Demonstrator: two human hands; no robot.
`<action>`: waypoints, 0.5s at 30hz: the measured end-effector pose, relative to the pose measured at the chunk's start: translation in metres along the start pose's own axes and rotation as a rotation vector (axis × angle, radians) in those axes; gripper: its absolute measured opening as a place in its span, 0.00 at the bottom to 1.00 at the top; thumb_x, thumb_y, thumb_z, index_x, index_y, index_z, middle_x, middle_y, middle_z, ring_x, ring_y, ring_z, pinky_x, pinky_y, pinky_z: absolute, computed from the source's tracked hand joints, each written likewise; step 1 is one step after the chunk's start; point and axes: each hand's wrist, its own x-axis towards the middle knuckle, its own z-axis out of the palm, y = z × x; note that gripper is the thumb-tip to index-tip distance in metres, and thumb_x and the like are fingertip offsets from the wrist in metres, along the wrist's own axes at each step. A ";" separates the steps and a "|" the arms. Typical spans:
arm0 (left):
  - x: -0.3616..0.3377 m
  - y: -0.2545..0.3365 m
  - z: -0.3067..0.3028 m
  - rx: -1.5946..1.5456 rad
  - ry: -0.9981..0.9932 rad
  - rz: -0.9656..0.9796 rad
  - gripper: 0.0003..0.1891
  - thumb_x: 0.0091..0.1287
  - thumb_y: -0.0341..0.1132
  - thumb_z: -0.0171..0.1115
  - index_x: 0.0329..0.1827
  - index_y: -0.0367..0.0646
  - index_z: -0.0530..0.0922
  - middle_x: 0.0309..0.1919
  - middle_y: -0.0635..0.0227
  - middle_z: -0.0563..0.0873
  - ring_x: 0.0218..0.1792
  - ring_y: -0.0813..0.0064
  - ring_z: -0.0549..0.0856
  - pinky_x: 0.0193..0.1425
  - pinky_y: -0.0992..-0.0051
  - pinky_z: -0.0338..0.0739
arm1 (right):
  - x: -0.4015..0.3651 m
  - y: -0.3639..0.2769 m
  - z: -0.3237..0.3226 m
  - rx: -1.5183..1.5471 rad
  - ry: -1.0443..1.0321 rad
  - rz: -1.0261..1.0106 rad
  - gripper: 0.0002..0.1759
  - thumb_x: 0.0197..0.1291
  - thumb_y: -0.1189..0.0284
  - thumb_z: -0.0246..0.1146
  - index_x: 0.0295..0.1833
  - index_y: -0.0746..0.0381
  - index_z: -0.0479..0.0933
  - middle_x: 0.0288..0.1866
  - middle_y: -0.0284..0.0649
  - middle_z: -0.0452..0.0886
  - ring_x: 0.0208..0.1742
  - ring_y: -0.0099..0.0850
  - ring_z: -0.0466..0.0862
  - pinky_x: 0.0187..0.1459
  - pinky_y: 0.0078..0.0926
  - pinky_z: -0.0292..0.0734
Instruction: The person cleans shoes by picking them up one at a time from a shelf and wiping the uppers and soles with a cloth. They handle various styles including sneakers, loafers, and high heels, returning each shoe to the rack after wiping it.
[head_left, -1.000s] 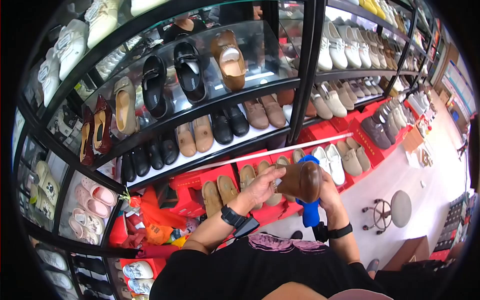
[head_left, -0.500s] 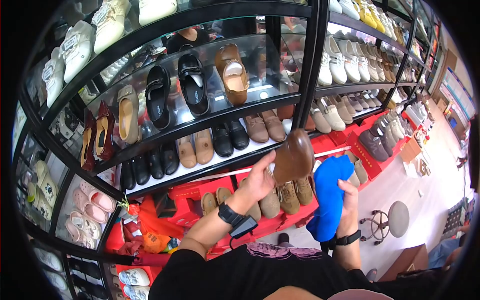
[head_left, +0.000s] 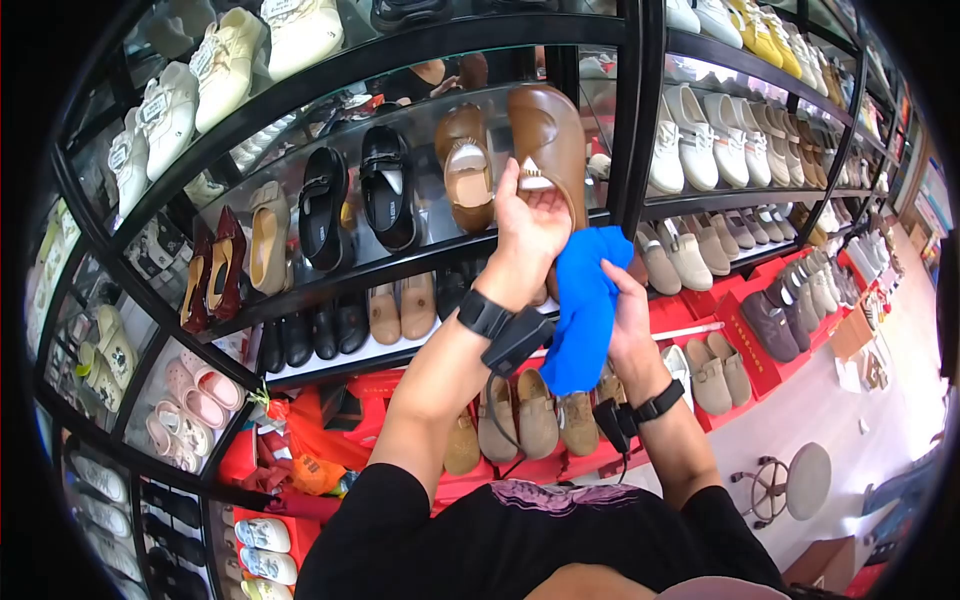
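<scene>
My left hand (head_left: pixel 528 222) grips a brown leather shoe (head_left: pixel 549 140) by its heel and holds it up at the glass shelf (head_left: pixel 400 262), right beside its matching brown shoe (head_left: pixel 465 168). My right hand (head_left: pixel 627 318) holds a blue cloth (head_left: pixel 583 305) bunched up just below the raised shoe, against my left wrist. Both wrists carry black bands.
Black-framed shelves (head_left: pixel 632 120) hold rows of shoes: black sandals (head_left: pixel 390 185), tan flats, white sneakers (head_left: pixel 225 65). Red boxes (head_left: pixel 740 305) with brown and grey shoes stand lower down. A round stool (head_left: pixel 795 478) is on the floor at the right.
My left hand has lifted the brown shoe from chest height up to the glass shelf. My right hand followed upward with the blue cloth, which had been against the shoe.
</scene>
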 end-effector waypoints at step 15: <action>0.124 0.001 0.027 0.076 0.087 0.357 0.19 0.58 0.46 0.63 0.44 0.43 0.73 0.37 0.66 0.79 0.41 0.69 0.80 0.52 0.70 0.77 | 0.111 -0.065 -0.002 0.009 -0.017 0.029 0.16 0.59 0.68 0.58 0.50 0.65 0.74 0.46 0.45 0.81 0.47 0.40 0.81 0.55 0.40 0.74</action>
